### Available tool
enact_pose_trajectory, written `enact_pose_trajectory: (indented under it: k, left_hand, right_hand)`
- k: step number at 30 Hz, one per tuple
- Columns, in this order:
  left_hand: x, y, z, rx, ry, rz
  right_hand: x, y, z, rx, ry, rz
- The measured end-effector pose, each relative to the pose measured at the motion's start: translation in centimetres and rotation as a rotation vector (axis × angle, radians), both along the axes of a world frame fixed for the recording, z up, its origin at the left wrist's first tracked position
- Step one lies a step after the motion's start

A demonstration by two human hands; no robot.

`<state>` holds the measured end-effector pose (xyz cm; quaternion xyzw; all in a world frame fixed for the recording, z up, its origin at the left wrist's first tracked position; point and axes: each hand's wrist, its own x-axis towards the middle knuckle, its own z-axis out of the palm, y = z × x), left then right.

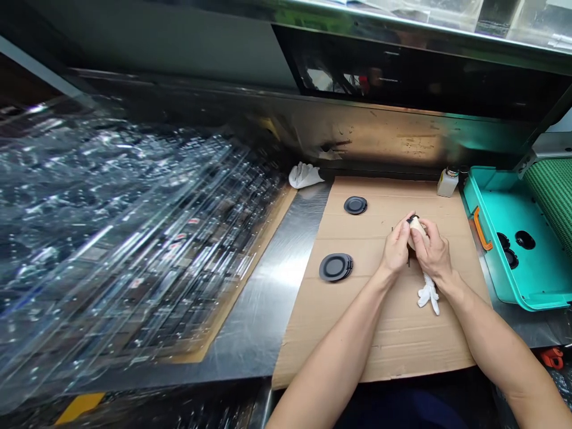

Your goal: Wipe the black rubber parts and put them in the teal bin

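Over the cardboard, my left hand (395, 245) and my right hand (432, 249) are closed together around a small black part (413, 219), most of it hidden by the fingers. A cream-white cloth (417, 226) shows between the thumbs, pressed against the black part. Below my right hand a knotted white end of cloth (428, 297) hangs or lies on the cardboard; it looks like part of the same piece. To the left, a stack of flat round black covers (334, 267) lies on the cardboard, and a similar black cover (356, 205) sits farther back.
The cardboard sheet (330, 333) covers a metal bench (263, 298). Clear plastic trays (147, 250) are piled high at left. A crumpled white cloth (304, 176) and a small bottle (447, 182) stand at the back. A teal bin (540, 280) at right holds several black round parts (525, 239).
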<state>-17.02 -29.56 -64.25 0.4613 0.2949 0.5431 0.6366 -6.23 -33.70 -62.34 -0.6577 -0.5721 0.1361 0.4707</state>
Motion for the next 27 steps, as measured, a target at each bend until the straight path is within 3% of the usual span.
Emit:
enact_pose_trajectory:
  k: [3,6,12,17,19,23,25,27]
  left_hand:
    - [0.3,0.5,-1.0,-0.188,-0.078,-0.093]
    - [0.7,0.3,-1.3,-0.321,-0.126,-0.166]
    - [-0.3,0.9,0.1,-0.471,-0.123,-0.226]
    - [-2.3,2.4,1.4,-0.664,-0.237,-0.261]
    - [-2.8,2.7,1.7,-0.708,-0.307,-0.229]
    - [-3.2,2.8,2.2,-0.770,-0.429,-0.201]
    - [-3.4,2.7,2.5,-0.751,-0.494,-0.206]
    - [-3.5,2.7,2.7,-0.693,-0.536,-0.233]
  right_hand:
    - [0.5,0.2,0.2,-0.114,-0.166,-0.117]
    - [0.7,0.4,0.1,-0.145,-0.168,-0.086]
    - [3.1,1.6,0.1,-0.222,-0.308,-0.222]
    - [4.7,0.2,2.6,-0.272,-0.546,-0.256]
    - [4.0,-0.9,3.7,-0.386,-0.581,-0.152]
    - [2.3,-2.3,4.2,-0.691,-0.600,0.234]
    - [2.1,-2.2,3.8,-0.665,-0.534,0.383]
    - [2.3,-1.7,3.3,-0.527,-0.340,0.461]
